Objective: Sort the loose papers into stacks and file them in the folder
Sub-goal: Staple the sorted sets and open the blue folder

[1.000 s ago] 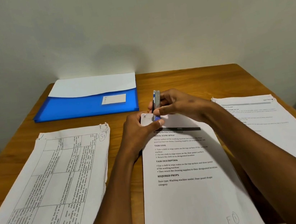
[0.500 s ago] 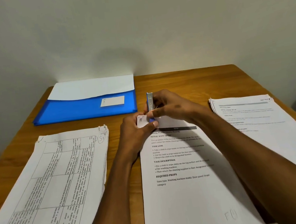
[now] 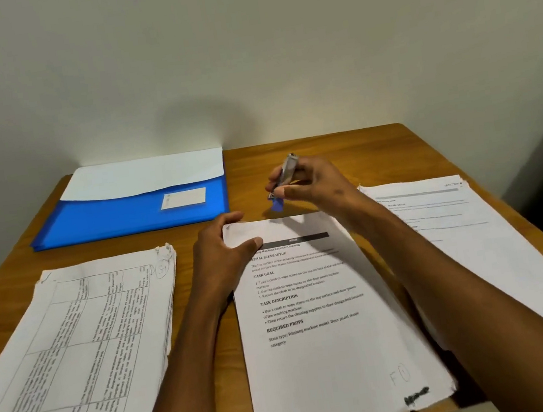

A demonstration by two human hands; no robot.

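Above the middle stack (image 3: 331, 353), the right hand (image 3: 315, 182) has lifted the stapler (image 3: 285, 176).

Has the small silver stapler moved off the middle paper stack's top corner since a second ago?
Yes. The right hand has lifted the small silver stapler away from the middle paper stack, toward the table's far edge.

A single head-worn view looks forward and down over the wooden table (image 3: 308, 152) from close by, facing the wall (image 3: 243, 54); its wide edges seem slightly bent.
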